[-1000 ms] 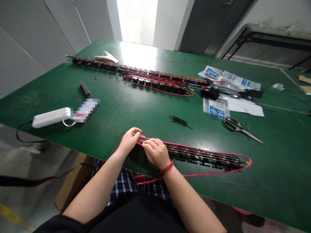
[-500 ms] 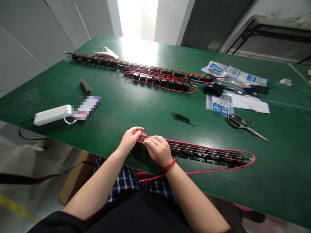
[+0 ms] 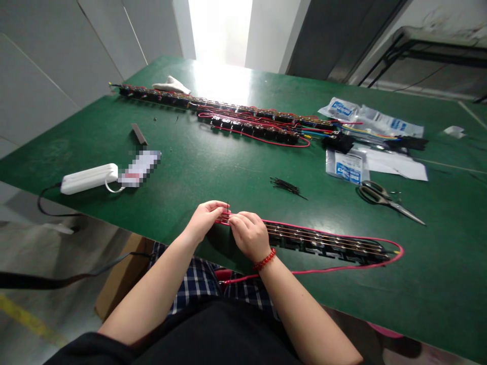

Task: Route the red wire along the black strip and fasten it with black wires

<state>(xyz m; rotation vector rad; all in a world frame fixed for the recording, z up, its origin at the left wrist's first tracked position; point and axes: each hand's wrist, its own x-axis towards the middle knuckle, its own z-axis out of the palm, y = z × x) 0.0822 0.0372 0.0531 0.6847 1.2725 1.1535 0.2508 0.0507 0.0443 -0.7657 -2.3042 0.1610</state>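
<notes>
A black strip assembly with copper-coloured lines (image 3: 319, 242) lies along the near table edge, a red wire (image 3: 380, 241) running along it and looping round its right end. At its left end, my left hand (image 3: 203, 219) is closed, fingertips around a thin black cable tie (image 3: 228, 207) that stands upright by the red wires. Close beside it, my right hand (image 3: 251, 236) rests over the strip with fingers pinched together at the wires. What lies between those right fingertips is hidden. More black cable ties (image 3: 288, 187) lie in a loose pile beyond my hands.
Scissors (image 3: 391, 203) lie at the right, near plastic bags (image 3: 348, 167) and white paper (image 3: 397, 163). Longer wired strips (image 3: 251, 109) stretch across the back. At the left are a white power strip (image 3: 89, 178), a blurred-out flat object (image 3: 140, 168) and a small grey bar (image 3: 139, 134).
The whole view has shifted slightly, so the table things appear a little further right. Both hands keep nearly the same pose at the strip's left end.
</notes>
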